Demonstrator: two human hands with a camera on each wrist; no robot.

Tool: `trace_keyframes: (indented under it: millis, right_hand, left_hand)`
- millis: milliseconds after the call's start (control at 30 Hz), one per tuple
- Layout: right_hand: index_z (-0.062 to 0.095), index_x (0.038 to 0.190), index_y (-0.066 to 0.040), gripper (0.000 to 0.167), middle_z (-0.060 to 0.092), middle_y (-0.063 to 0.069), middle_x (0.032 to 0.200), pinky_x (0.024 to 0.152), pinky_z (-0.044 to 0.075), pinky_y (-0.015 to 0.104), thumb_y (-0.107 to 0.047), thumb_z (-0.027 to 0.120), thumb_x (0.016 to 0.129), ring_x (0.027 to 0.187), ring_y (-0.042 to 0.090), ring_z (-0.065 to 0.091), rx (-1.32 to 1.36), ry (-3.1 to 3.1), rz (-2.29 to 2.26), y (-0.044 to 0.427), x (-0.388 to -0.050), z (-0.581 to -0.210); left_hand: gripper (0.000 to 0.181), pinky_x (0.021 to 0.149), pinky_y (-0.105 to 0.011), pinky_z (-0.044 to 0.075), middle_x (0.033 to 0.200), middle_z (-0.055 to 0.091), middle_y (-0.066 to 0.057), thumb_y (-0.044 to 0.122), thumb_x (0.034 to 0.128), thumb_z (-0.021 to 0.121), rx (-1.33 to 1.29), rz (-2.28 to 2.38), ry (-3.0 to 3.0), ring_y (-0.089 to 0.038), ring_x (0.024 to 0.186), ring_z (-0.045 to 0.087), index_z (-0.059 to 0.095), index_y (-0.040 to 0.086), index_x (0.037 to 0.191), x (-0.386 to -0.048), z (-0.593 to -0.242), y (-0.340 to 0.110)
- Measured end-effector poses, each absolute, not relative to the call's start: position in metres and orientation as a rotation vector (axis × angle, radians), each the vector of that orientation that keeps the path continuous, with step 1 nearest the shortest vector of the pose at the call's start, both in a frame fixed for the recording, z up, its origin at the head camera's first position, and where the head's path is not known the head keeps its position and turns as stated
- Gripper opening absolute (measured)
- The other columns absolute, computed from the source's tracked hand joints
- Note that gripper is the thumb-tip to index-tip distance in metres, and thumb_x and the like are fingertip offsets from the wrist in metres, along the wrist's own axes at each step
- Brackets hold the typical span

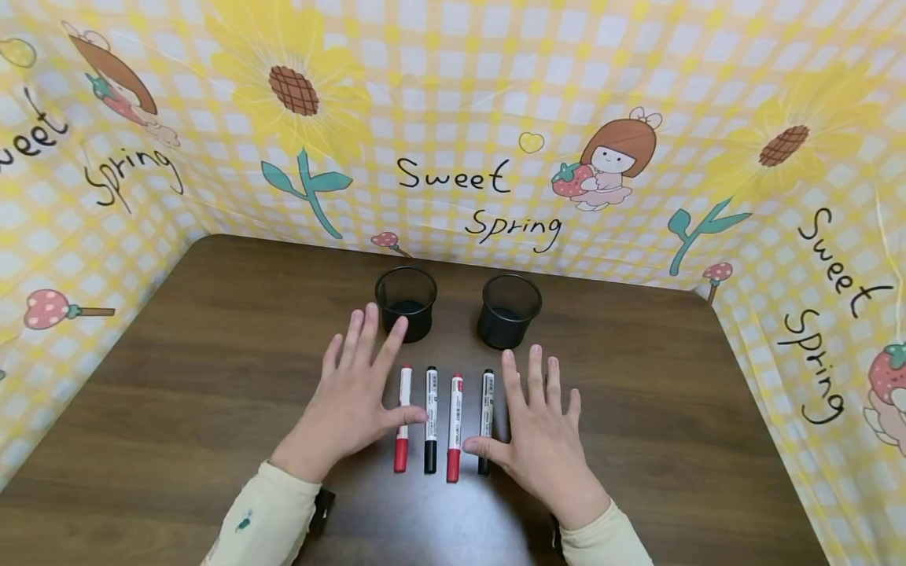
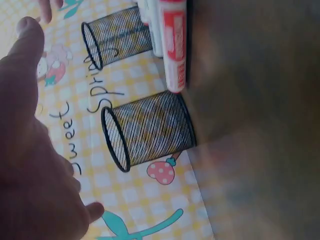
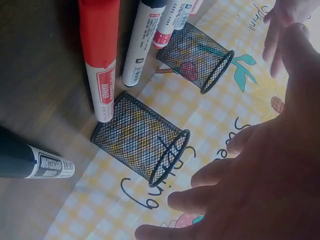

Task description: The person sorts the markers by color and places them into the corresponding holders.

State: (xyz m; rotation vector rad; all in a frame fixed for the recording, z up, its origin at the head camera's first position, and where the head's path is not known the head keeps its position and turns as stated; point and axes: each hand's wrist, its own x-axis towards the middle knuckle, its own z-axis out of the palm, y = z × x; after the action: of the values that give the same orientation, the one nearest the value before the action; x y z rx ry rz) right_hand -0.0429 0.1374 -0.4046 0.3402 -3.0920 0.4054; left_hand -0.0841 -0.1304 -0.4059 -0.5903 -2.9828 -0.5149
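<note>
Several red-capped and black-capped white markers lie side by side on the table, among them a red one (image 1: pixel 401 454), a black one (image 1: pixel 430 456) and a middle red one (image 1: pixel 453 464). My left hand (image 1: pixel 350 405) is spread over the left end of the row, thumb overlapping a black marker in the head view. My right hand (image 1: pixel 548 444) is spread at the right end, partly covering a black marker (image 1: pixel 486 401). Both hands hold nothing. Beyond stand two black mesh cups, left (image 1: pixel 406 322) and right (image 1: pixel 504 326); the wrist views show a left cup (image 2: pixel 150 127) and right cup (image 3: pixel 140 135).
The brown wooden table (image 1: pixel 212 377) ends at a yellow checked cloth (image 1: pixel 439 102) that hangs behind it and along both sides. The two cups stand near the table's back edge with a gap between them.
</note>
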Motion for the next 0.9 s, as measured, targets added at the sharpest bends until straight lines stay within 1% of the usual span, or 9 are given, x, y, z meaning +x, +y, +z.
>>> trace_keyframes:
  millis: [100,267,333,400,500,567,633,767,900]
  right_hand:
    - [0.015,0.163,-0.016,0.120,0.008,0.025,0.164,0.104,0.019,0.078,-0.077,0.069,0.075,0.149,0.049,0.006,0.340,-3.082,0.387,0.137,-0.043,-0.405]
    - [0.026,0.161,-0.016,0.108,0.014,0.028,0.162,0.102,0.021,0.078,-0.071,0.071,0.080,0.147,0.051,0.013,0.353,-3.075,0.380,0.135,-0.044,-0.406]
    - [0.029,0.161,-0.016,0.104,0.016,0.028,0.162,0.103,0.022,0.078,-0.069,0.071,0.081,0.146,0.051,0.015,0.358,-3.082,0.378,0.132,-0.045,-0.406]
    - [0.032,0.160,-0.016,0.101,0.018,0.028,0.162,0.104,0.022,0.076,-0.067,0.071,0.082,0.146,0.051,0.017,0.367,-3.090,0.373,0.130,-0.045,-0.405]
    - [0.040,0.156,-0.014,0.091,0.025,0.028,0.160,0.106,0.023,0.073,-0.061,0.072,0.086,0.145,0.049,0.023,0.396,-3.096,0.387,0.127,-0.047,-0.403]
    - [0.046,0.152,-0.011,0.083,0.032,0.027,0.157,0.108,0.026,0.069,-0.056,0.072,0.088,0.144,0.046,0.029,0.435,-3.090,0.421,0.125,-0.047,-0.402]
    - [0.050,0.149,-0.010,0.075,0.038,0.027,0.154,0.109,0.030,0.065,-0.050,0.073,0.090,0.142,0.045,0.035,0.483,-3.079,0.476,0.123,-0.047,-0.401]
    - [0.054,0.145,-0.009,0.066,0.045,0.024,0.149,0.105,0.039,0.059,-0.043,0.073,0.092,0.137,0.041,0.043,0.567,-3.040,0.598,0.119,-0.048,-0.399]
    - [0.057,0.142,-0.007,0.060,0.053,0.022,0.143,0.102,0.043,0.056,-0.039,0.072,0.094,0.132,0.037,0.050,0.608,-3.001,0.686,0.113,-0.051,-0.399]
  left_hand:
    - [0.127,0.113,-0.067,0.010,0.166,-0.017,-0.016,0.068,0.0768,0.076,-0.591,-0.634,-2.934,-0.034,0.150,-0.017,-0.005,0.022,0.163,-0.098,-0.400,-0.137]
    - [0.125,0.108,-0.074,0.011,0.165,-0.023,-0.001,0.062,0.0806,0.077,-0.487,-0.990,-2.886,-0.027,0.151,-0.017,-0.012,0.030,0.161,-0.126,-0.390,-0.150]
    - [0.123,0.108,-0.075,0.012,0.165,-0.021,0.003,0.062,0.0816,0.076,-0.442,-1.113,-2.868,-0.027,0.152,-0.012,-0.014,0.034,0.160,-0.137,-0.389,-0.154]
    - [0.121,0.108,-0.074,0.015,0.166,-0.020,0.005,0.062,0.0825,0.075,-0.424,-1.202,-2.856,-0.030,0.152,-0.006,-0.015,0.039,0.159,-0.147,-0.391,-0.156]
    - [0.121,0.110,-0.070,0.019,0.165,-0.019,0.008,0.060,0.0825,0.076,-0.406,-1.323,-2.841,-0.034,0.152,0.001,-0.018,0.045,0.156,-0.159,-0.396,-0.156]
    - [0.123,0.111,-0.068,0.020,0.165,-0.019,0.008,0.059,0.0817,0.078,-0.398,-1.381,-2.834,-0.033,0.152,0.001,-0.021,0.045,0.155,-0.166,-0.401,-0.155]
    - [0.127,0.112,-0.066,0.019,0.165,-0.019,0.006,0.059,0.0805,0.079,-0.400,-1.416,-2.825,-0.031,0.152,-0.002,-0.022,0.043,0.155,-0.171,-0.407,-0.153]
    - [0.130,0.113,-0.065,0.017,0.166,-0.018,0.001,0.057,0.0796,0.081,-0.409,-1.487,-2.807,-0.031,0.152,-0.003,-0.023,0.040,0.156,-0.180,-0.419,-0.150]
    - [0.128,0.114,-0.064,0.017,0.168,-0.009,-0.005,0.047,0.0816,0.084,-0.408,-1.600,-2.780,-0.036,0.151,0.005,-0.019,0.038,0.158,-0.189,-0.430,-0.150]
